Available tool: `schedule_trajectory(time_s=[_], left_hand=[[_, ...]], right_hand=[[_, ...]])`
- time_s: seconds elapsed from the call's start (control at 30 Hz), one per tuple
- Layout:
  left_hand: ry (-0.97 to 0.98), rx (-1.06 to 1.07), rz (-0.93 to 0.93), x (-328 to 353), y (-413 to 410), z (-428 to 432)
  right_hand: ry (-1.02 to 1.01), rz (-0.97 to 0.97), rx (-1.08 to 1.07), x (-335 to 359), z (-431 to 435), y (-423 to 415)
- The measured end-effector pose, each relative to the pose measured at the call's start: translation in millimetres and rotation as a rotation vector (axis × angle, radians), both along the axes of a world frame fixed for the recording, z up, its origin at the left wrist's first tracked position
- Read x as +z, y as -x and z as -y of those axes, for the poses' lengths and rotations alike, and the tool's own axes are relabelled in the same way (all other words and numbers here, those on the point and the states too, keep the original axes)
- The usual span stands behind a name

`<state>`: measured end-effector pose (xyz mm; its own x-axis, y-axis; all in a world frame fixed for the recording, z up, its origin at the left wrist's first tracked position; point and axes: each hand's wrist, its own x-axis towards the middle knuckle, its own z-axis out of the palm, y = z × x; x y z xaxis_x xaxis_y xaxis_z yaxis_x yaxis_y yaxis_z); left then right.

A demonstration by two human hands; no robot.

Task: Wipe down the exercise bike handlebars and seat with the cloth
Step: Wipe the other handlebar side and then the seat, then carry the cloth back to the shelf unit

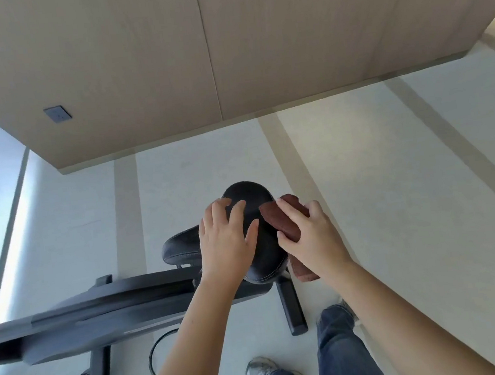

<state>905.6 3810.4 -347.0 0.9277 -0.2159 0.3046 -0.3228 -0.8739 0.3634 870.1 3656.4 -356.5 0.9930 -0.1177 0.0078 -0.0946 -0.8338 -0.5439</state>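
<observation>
The black padded seat [248, 195] of the exercise bike sits in the middle of the head view. My left hand [226, 240] lies flat on the seat's left side, fingers spread, holding nothing. My right hand [312, 235] presses a folded brown cloth [277, 217] against the seat's right edge; part of the cloth hangs below my wrist. The bike's black frame [99, 309] runs off to the left. The handlebars are out of view.
The bike's rear foot bar [291, 308] and front foot bar [98, 374] rest on the pale floor, with a black cable [156, 348] looped between them. My legs in jeans and a grey shoe [264, 373] stand just right of the bike. A wood-panelled wall [224, 51] rises behind.
</observation>
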Motion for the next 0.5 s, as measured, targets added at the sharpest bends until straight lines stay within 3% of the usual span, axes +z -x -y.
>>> schedule_trajectory(time_s=[0.5], left_hand=[[-0.047, -0.438, 0.091, 34, -45, 204]], right_hand=[[-0.039, 0.159, -0.413, 32, 195, -15]])
